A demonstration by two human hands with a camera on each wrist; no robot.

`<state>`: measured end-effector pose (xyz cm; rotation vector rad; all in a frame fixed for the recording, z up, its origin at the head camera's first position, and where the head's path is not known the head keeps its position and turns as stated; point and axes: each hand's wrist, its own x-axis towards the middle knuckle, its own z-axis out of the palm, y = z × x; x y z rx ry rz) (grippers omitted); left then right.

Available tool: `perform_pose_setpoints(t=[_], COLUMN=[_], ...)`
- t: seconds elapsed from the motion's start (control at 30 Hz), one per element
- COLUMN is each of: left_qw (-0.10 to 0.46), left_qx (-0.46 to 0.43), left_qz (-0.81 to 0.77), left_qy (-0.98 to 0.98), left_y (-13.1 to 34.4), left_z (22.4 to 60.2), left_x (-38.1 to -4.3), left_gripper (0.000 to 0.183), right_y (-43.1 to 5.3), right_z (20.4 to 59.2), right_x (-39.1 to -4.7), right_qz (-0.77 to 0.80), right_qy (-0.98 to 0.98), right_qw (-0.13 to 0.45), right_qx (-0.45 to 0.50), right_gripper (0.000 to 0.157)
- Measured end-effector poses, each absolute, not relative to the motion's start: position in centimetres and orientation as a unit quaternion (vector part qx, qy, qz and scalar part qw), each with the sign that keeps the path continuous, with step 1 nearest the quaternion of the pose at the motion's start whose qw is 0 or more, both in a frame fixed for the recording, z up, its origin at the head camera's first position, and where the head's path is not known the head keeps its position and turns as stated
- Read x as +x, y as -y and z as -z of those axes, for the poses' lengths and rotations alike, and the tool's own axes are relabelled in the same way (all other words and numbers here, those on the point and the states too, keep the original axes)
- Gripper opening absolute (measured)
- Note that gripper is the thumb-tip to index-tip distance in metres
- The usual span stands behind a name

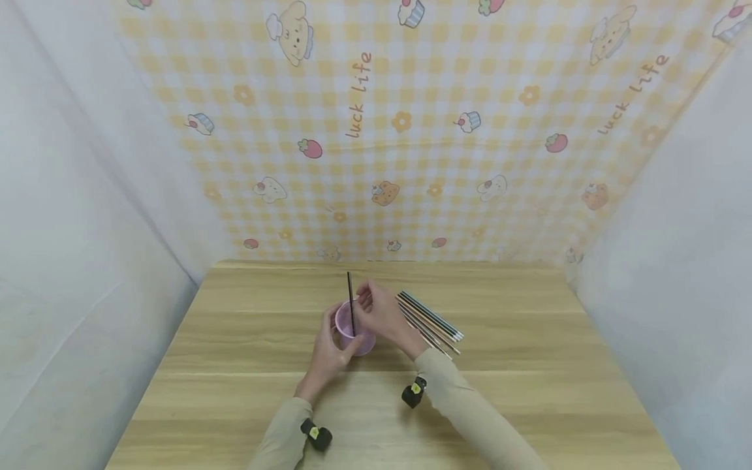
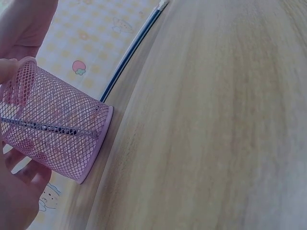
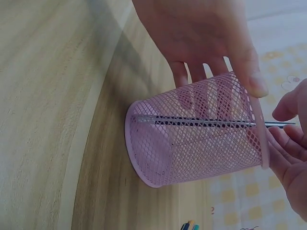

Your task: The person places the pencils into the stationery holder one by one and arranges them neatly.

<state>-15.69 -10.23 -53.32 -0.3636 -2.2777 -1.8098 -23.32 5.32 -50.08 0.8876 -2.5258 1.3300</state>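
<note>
A pink mesh pen holder (image 1: 360,341) stands on the wooden table. My left hand (image 1: 330,356) grips it from the left, thumb at the rim and fingers round the far side, as the right wrist view shows. One dark pencil (image 1: 350,294) leans inside the holder, its lower end visible through the mesh (image 3: 192,121). Above the rim, on the right, is my right hand (image 1: 383,316). Its fingers are bent beside the pencil, with a gap between thumb and fingers (image 3: 290,143) in the right wrist view. Nothing appears pinched there.
Several pencils (image 1: 431,318), dark green, orange-toned and brown, lie side by side slantwise to the right of the holder, partly behind my right hand. A yellow checked cloth (image 1: 399,163) hangs at the table's back edge. White walls (image 1: 670,261) stand at both sides.
</note>
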Motion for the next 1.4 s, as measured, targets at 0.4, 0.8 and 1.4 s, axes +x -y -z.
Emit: perform_pose_setpoints(t=[0.4, 0.8, 1.4], left_qw=[0.111, 0.109, 0.113], left_qx=[-0.114, -0.115, -0.108], left_qz=[0.615, 0.613, 0.62], left_qy=[0.772, 0.774, 0.769], left_y=[10.2, 10.1, 10.6], left_z=[53.7, 53.9, 57.4], left_x=[-15.8, -15.9, -17.4], left_gripper=[0.083, 0.084, 0.087], right_y=[-7.3, -11.4, -17.2], right_z=[48.2, 46.9, 49.4], right_x=[-25.1, -27.5, -30.2], right_qz=[-0.459, -0.45, -0.367], right_qy=[0.849, 0.858, 0.902], right_qw=[0.058, 0.07, 0.067], right_qx=[0.256, 0.238, 0.216], right_gripper=[0.026, 0.038, 0.057])
